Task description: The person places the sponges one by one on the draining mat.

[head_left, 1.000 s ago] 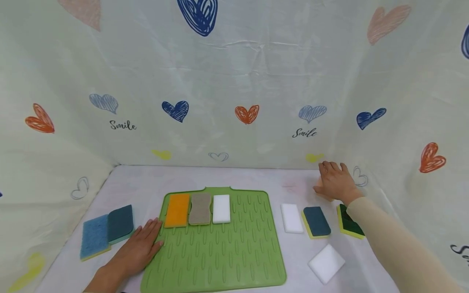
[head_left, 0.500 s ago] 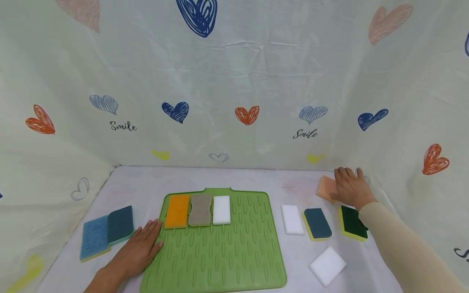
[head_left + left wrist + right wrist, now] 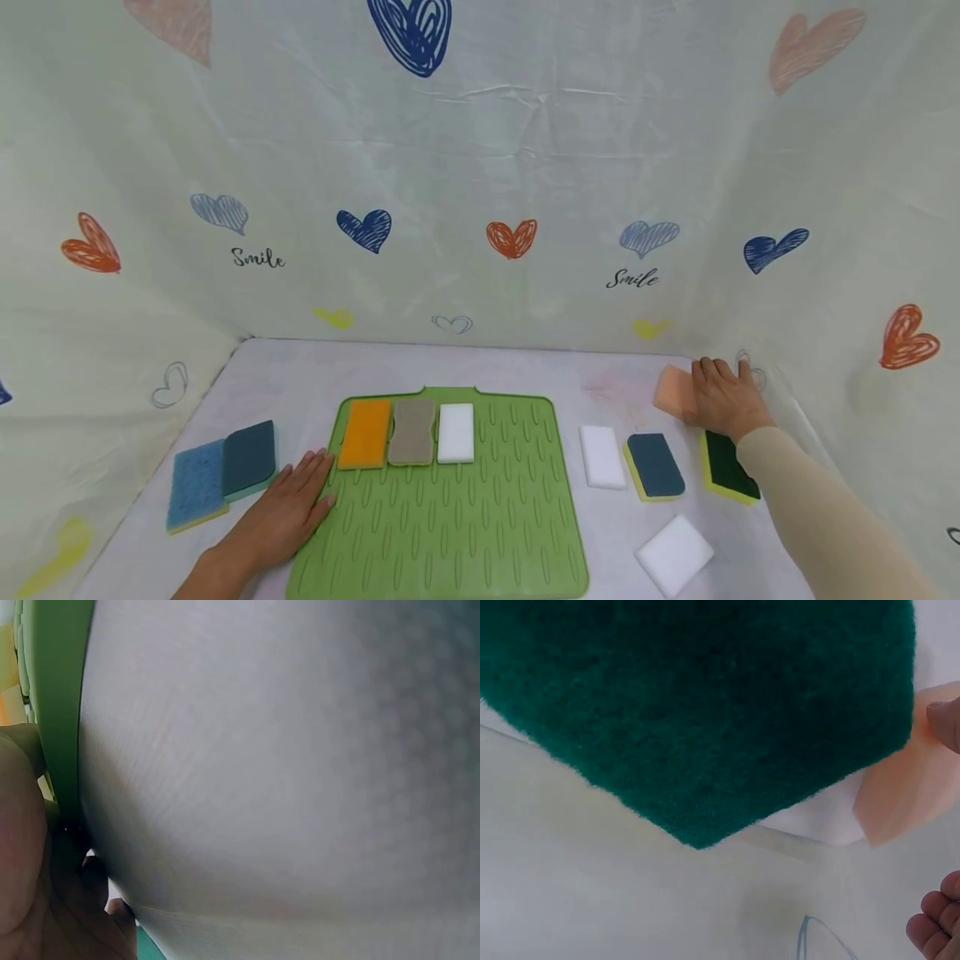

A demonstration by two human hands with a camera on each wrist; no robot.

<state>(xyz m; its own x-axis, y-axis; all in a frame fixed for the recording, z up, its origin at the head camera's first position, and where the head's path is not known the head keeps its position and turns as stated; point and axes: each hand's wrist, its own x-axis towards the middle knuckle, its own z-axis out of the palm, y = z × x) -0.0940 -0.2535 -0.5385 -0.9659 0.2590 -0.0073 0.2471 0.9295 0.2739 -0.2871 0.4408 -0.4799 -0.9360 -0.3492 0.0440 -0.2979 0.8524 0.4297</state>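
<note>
— Rightward and back it's gone: the peach sponge has slid with the right hand toward the far right corner since a second ago.

— Grip?

— Fingers curled on it, thumb on its edge. Nearest us, the left hand lies flat, fingers straight, on the ribbed green mat.

— Textures?

— Fuzzy dark green scourer just before the right wrist; smooth, soft peach block beyond it.
</note>
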